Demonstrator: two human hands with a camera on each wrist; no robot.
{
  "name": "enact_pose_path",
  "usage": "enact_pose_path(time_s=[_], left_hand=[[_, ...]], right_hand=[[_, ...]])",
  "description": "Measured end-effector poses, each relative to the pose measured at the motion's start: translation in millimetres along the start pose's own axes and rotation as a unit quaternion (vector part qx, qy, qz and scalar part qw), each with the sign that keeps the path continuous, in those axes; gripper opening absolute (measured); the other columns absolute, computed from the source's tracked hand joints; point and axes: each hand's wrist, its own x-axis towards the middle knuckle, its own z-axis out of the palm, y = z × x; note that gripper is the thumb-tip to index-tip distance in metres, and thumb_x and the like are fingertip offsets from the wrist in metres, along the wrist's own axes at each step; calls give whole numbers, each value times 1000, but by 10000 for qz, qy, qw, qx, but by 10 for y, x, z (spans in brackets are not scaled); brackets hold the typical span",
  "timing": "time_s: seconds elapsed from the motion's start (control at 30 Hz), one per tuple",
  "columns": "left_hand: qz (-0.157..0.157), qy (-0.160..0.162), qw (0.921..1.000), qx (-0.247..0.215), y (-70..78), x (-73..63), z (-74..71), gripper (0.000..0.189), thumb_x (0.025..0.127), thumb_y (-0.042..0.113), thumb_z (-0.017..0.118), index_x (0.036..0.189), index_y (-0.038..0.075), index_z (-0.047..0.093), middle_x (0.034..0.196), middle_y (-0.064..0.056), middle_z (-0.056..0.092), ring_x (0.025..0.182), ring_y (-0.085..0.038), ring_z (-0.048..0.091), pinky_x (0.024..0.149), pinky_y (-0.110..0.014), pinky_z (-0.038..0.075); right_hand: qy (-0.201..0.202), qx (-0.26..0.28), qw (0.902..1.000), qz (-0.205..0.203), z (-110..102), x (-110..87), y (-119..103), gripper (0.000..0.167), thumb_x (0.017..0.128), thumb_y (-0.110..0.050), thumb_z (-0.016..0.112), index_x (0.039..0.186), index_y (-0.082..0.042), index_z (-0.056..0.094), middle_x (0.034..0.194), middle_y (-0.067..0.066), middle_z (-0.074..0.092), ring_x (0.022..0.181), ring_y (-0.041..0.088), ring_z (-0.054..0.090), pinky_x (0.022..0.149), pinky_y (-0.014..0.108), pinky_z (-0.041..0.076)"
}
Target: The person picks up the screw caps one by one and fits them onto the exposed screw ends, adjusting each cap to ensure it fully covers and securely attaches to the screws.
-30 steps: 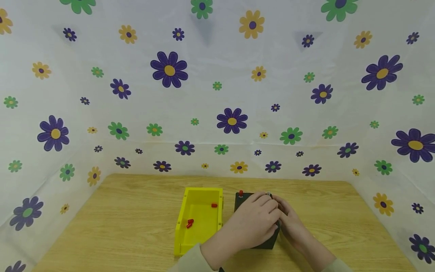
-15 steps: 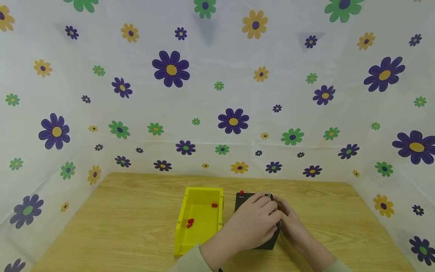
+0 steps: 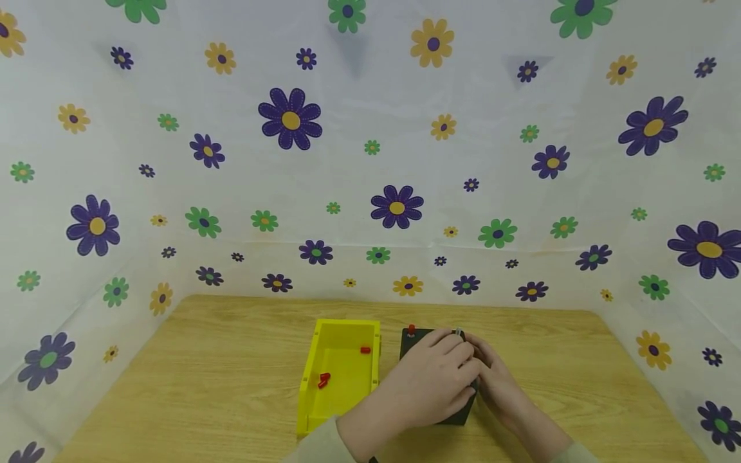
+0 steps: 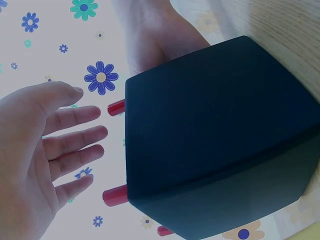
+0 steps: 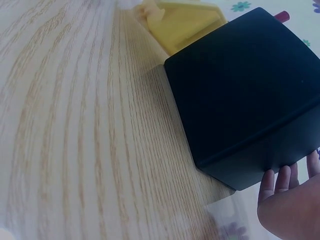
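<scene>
A black box (image 3: 463, 411) stands on the table beneath both hands. At its far left corner a red cap (image 3: 411, 329) sits on a short metal post, and a bare metallic post (image 3: 458, 332) shows near the far right corner. Red caps (image 4: 115, 195) protrude from the top face in the left wrist view. My left hand (image 3: 434, 379) is over the top, its fingers loosely bent and apart from the nearest caps. Along the right side my right hand (image 3: 502, 389) rests against the box, with fingertips (image 5: 267, 182) at its lower edge. The left hand hides most of the top.
Left of the box is a yellow bin (image 3: 309, 386) with red caps (image 3: 323, 379) loose inside, one of them near its right wall. The wooden table (image 3: 220, 373) reaches back to a white flowered cloth (image 3: 347, 161) that surrounds it on three sides.
The head view shifts slightly. Both hands, the box and the bin stay almost where they were.
</scene>
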Motion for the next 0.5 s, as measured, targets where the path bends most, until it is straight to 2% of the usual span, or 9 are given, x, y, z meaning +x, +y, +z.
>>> enact_pose_path(time_s=[0.3, 0.5], left_hand=[[-18, -50, 10000, 82, -15, -12, -44, 25, 98, 44, 73, 117, 27, 75, 115, 10, 73, 115, -11, 65, 117, -29, 47], [7, -160, 9998, 121, -30, -17, -71, 27, 100, 46, 70, 119, 27, 75, 116, 10, 73, 115, -11, 64, 117, -29, 47]], right_hand=[[28, -23, 10000, 7, 3, 2, 3, 59, 113, -18, 43, 166, -7, 19, 172, 20, 22, 142, 17, 40, 99, 8, 44], [35, -5, 10000, -29, 6, 5, 10, 58, 113, -18, 43, 166, -6, 20, 171, 20, 24, 133, 9, 44, 99, 9, 44]])
